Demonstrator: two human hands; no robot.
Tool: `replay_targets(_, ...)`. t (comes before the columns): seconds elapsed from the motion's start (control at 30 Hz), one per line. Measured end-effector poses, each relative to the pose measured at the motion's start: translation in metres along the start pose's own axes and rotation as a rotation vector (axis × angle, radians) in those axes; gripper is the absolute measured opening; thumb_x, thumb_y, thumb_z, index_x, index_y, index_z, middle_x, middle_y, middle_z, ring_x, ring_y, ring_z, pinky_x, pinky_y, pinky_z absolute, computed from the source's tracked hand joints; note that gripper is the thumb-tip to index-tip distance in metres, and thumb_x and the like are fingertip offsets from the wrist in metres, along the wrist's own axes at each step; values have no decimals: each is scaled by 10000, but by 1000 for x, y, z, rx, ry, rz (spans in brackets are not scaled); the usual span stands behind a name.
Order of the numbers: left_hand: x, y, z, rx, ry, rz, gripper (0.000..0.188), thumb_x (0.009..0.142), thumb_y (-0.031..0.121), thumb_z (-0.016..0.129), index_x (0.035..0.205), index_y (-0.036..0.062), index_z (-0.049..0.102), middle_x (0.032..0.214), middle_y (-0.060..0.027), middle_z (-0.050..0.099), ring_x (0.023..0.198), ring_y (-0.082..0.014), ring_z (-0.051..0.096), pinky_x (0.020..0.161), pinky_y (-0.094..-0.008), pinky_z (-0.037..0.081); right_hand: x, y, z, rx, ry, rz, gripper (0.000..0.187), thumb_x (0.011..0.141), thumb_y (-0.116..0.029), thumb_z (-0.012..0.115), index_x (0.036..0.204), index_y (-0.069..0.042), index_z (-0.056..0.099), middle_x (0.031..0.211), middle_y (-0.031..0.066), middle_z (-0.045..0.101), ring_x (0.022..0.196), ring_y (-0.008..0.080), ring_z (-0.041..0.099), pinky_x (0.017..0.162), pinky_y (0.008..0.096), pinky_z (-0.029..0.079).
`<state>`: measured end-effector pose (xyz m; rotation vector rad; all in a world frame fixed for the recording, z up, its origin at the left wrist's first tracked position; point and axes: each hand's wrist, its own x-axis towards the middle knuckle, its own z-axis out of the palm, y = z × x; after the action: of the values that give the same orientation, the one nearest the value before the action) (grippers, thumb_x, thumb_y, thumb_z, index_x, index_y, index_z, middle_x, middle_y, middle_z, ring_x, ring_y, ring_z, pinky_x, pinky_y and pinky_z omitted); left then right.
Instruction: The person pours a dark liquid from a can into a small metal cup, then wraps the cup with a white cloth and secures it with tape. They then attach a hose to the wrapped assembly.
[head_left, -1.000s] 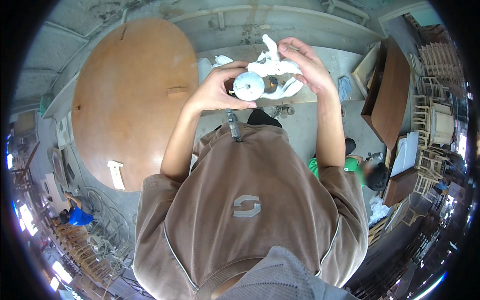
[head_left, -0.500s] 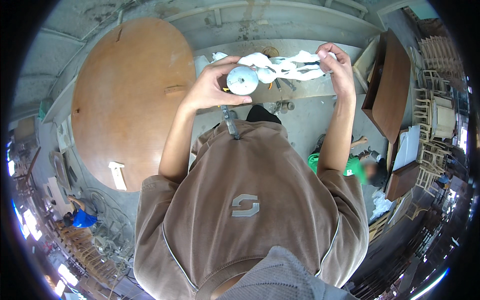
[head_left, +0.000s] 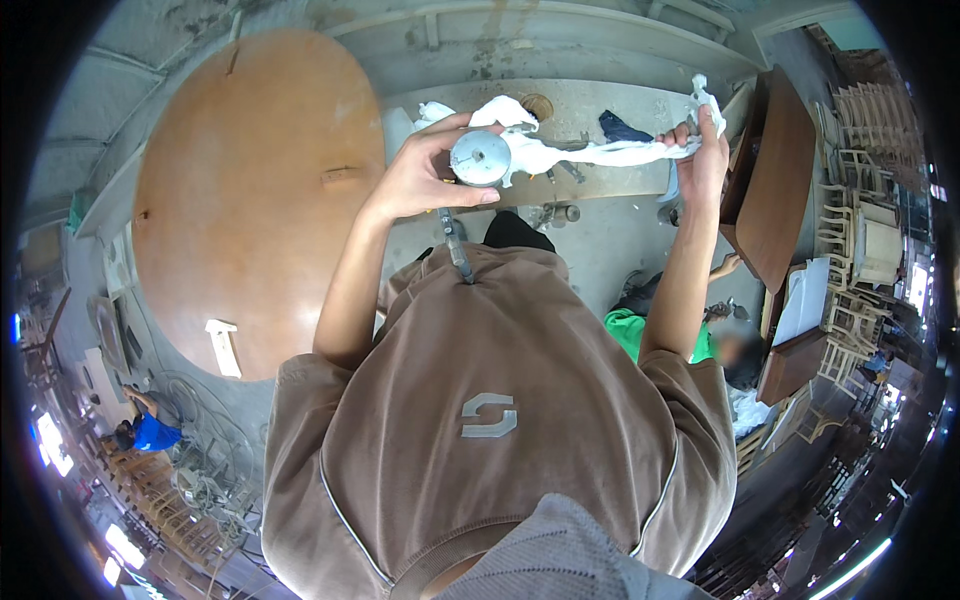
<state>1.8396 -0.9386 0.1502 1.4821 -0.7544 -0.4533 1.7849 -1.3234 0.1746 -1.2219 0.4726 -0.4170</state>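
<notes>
Left hand (head_left: 418, 172) is clamped on grey disc (head_left: 480, 158); right hand (head_left: 706, 162), right of disc, grips twisted white strip (head_left: 620, 154).

White strip (head_left: 628, 154), pale grey disc (head_left: 480, 159), brown shirt (head_left: 510, 340)

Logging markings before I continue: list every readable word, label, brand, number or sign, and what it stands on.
No words or numbers can be read.
Brown fabric shirt: a pale grey angular emblem, no legible wording.
Pale grey, round-faced object in the left hand: none seen.
White, soft-looking strip in the right hand: none seen.
Distant blue shirt: too small to tell.
</notes>
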Motion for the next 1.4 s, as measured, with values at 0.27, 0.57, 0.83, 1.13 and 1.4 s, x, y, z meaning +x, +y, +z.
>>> replay_targets(0.27,1,2,3,-56,-3,-42,686,731,109,943,1343,-36,668,1389,-118,597,1279,-219,577,1067,-362,482,-12,6,17,-692,-363,65,440,937,-289,770,1237,-6,616,751,26,628,569,92,539,543,283,478)
replay_targets(0.57,4,1,5,-14,-45,6,637,742,66,934,1315,-39,677,1454,-103,562,1249,-208,614,1010,-359,558,-30,-2,84,-884,-582,-367,661,893,-495,790,1400,-99,643,1057,175,772,1033,358,733,966,386,550)
replay_targets(0.83,6,-2,3,60,-66,41,690,718,148,957,1340,12,688,1461,-137,555,1188,-202,646,970,-341,573,-24,18,126,-765,-965,-310,297,951,-325,776,1080,-58,775,943,60,764,868,150,692,770,344,533)
replay_targets(1.13,-6,1,10,30,126,-121,827,684,88,974,1432,31,626,1491,-134,478,1274,-191,585,943,-318,588,-20,-2,144,-650,-794,-352,368,936,-363,802,1100,-34,777,956,48,776,890,110,696,799,283,544)
replay_targets(1.4,-8,-19,11,115,254,-186,945,630,140,1014,1332,47,389,1314,-186,575,1078,-228,690,817,-352,644,-40,-20,176,-556,-827,-238,320,931,-297,810,1118,-37,802,937,61,794,860,73,687,758,260,548)
